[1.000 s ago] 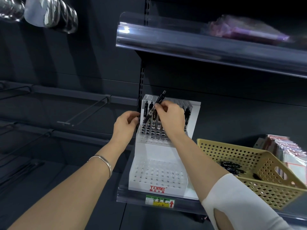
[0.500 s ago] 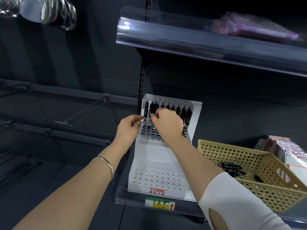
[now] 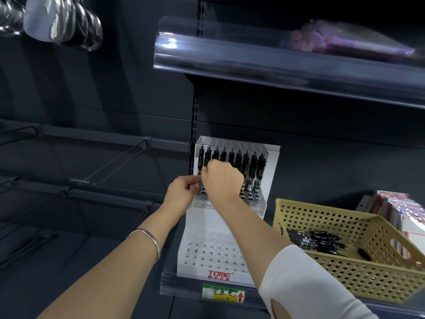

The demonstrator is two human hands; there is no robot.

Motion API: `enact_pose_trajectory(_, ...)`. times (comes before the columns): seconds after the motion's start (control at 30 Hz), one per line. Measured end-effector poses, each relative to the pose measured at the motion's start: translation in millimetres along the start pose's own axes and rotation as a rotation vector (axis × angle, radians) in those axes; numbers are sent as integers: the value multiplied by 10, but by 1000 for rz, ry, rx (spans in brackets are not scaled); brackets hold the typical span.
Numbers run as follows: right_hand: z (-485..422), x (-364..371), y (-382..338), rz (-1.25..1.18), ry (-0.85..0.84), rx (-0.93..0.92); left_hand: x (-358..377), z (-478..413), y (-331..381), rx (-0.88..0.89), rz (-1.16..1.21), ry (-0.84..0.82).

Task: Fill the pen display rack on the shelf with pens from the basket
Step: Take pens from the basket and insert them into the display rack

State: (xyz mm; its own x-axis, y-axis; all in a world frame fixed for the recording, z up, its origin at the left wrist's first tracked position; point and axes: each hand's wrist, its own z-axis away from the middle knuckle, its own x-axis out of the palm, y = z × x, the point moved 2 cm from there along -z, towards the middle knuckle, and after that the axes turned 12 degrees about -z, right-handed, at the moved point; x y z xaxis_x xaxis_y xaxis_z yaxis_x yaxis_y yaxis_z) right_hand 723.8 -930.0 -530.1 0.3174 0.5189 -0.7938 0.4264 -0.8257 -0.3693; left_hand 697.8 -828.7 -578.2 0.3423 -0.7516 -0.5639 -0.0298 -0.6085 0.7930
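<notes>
A white two-tier pen rack (image 3: 213, 217) marked TOME stands on the shelf. Its upper tier holds a row of black pens (image 3: 253, 166); the lower tier shows only bare holes. My right hand (image 3: 222, 178) is closed in a fist over a black pen at the left part of the upper row, low against the holes. My left hand (image 3: 181, 194) pinches the left edge of the upper tier, its fingertips touching the right hand. A yellow perforated basket (image 3: 345, 279) to the right holds several black pens (image 3: 315, 240).
A clear-fronted shelf (image 3: 276, 65) hangs above the rack with a purple packet on it. Packaged goods (image 3: 395, 210) stand behind the basket. Bare metal hooks (image 3: 110, 166) jut from the dark panel on the left. Shiny items (image 3: 62, 24) hang at top left.
My right hand brought the raised, tilted pen down into the upper tier's left side and sank lower over it. My left hand moved in against the tier's left edge.
</notes>
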Motion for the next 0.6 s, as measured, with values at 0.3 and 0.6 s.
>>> enact_pose_trajectory(0.3,275,-121,394,-128,14,-24,-48,161,169,36,46,113)
enact_pose_trajectory(0.6,657,-540,1016,-51,-67,-82,285,490,735,193,-38,50)
